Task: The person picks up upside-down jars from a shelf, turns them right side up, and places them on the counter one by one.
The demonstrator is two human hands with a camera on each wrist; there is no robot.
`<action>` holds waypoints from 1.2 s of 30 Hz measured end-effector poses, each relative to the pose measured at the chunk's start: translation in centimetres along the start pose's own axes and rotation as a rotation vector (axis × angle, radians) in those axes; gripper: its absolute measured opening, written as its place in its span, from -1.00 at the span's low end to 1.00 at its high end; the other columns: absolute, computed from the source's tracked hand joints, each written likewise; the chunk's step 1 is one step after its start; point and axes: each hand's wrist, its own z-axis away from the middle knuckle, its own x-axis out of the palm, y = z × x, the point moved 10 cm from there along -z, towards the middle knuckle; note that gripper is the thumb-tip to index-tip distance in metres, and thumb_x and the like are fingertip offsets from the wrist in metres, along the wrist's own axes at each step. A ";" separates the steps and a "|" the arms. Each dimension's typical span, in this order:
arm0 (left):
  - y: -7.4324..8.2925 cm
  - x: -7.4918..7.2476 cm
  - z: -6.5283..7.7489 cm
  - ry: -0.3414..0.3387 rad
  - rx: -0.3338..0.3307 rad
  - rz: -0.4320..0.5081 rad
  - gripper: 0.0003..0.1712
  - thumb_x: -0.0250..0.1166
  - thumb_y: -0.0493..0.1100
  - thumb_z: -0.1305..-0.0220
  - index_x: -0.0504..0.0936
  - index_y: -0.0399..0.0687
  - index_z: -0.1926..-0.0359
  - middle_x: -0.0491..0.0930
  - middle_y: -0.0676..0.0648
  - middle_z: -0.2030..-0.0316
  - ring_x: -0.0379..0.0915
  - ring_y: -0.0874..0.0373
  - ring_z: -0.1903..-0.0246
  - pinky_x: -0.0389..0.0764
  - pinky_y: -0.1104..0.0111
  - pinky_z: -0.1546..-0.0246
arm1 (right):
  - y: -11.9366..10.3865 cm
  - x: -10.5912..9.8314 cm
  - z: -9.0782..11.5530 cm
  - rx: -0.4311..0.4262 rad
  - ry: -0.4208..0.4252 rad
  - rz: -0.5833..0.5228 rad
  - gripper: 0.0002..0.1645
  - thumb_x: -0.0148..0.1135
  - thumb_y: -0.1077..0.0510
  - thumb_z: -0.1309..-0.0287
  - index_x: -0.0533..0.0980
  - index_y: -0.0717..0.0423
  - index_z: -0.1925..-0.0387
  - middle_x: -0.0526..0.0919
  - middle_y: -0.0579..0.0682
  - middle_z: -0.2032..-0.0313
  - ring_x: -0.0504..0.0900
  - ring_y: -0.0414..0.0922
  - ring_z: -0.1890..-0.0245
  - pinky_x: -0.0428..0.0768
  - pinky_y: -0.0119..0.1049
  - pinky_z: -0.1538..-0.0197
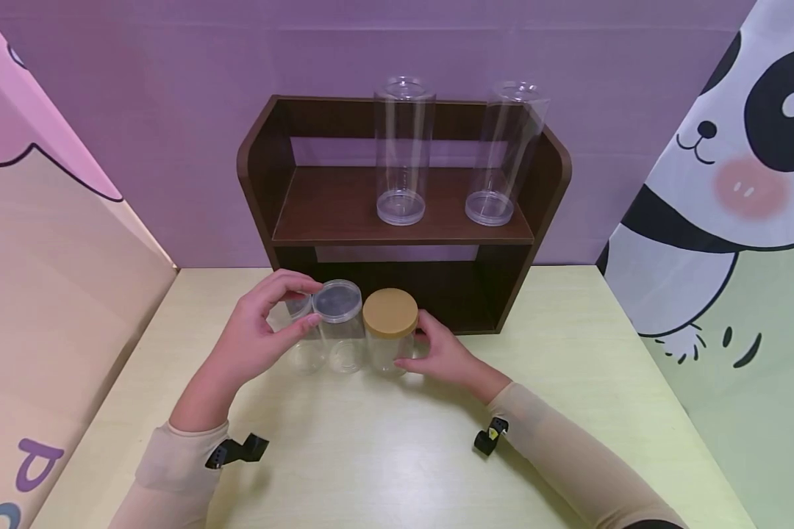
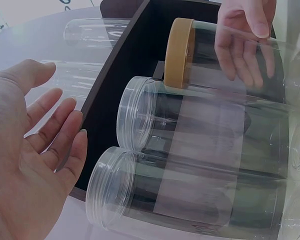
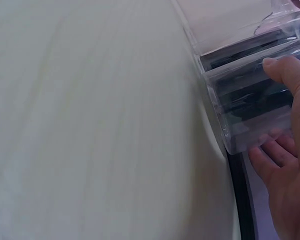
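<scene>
Left of centre in the head view, the left hand [image 1: 254, 327] is held with its fingers loosely spread and nothing pinched (a gap between it and the nearest lids is shown in the left wrist view). Beside it, at mid-frame, a clear plastic-looking cylindrical jar with a transparent lid [image 1: 306, 357] is partly hidden; next to this, a second clear jar [image 1: 342, 330], likewise transparent-lidded, is stood upright. At the row's right end, a clear cylindrical jar with a tan disc-shaped lid [image 1: 389, 334] is placed upright on the pale wood-grain tabletop [image 1: 384, 455], before a dark brown two-tier shelf unit [image 1: 334, 202]. On the upper tier, at upper centre, a tall clear cylindrical container [image 1: 403, 150] is seen. Just right of centre, the tan-lidded jar is grasped by the right hand [image 1: 445, 353], between thumb and fingers. Farther right, a second tall clear container [image 1: 506, 154] is borne by the upper tier. The step in hand is judged to be the handling of the tan-lidded jar; for any shift, a firm grip and undisturbed neighbours would be called for.
</scene>
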 end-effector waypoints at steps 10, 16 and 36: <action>-0.2 0.1 0.1 -0.003 -0.008 -0.006 -0.58 0.51 -0.54 -0.28 0.71 -0.34 -0.14 0.68 -0.24 -0.08 0.55 -0.04 -0.07 0.55 0.51 -0.22 | 0.6 0.3 -0.1 0.010 -0.024 -0.026 -0.08 0.70 0.25 -0.16 0.38 0.14 -0.46 0.60 0.04 -0.30 0.56 0.01 -0.40 0.53 0.02 -0.53; -0.2 0.1 0.0 -0.005 -0.009 -0.012 -0.58 0.52 -0.52 -0.29 0.71 -0.33 -0.14 0.69 -0.23 -0.08 0.55 -0.04 -0.07 0.55 0.51 -0.21 | 0.6 0.3 -0.1 0.017 -0.032 -0.023 -0.07 0.70 0.26 -0.16 0.37 0.14 -0.46 0.59 0.04 -0.31 0.55 0.00 -0.41 0.52 -0.02 -0.54; -0.2 -0.2 0.1 0.014 -0.016 -0.003 -0.61 0.51 -0.52 -0.30 0.73 -0.32 -0.13 0.70 -0.21 -0.05 0.58 -0.01 -0.05 0.58 0.51 -0.20 | -1.8 -3.2 1.2 -0.015 0.015 0.019 0.06 0.71 0.27 -0.14 0.29 0.21 -0.55 0.51 0.13 -0.41 0.51 0.10 -0.42 0.55 0.08 -0.50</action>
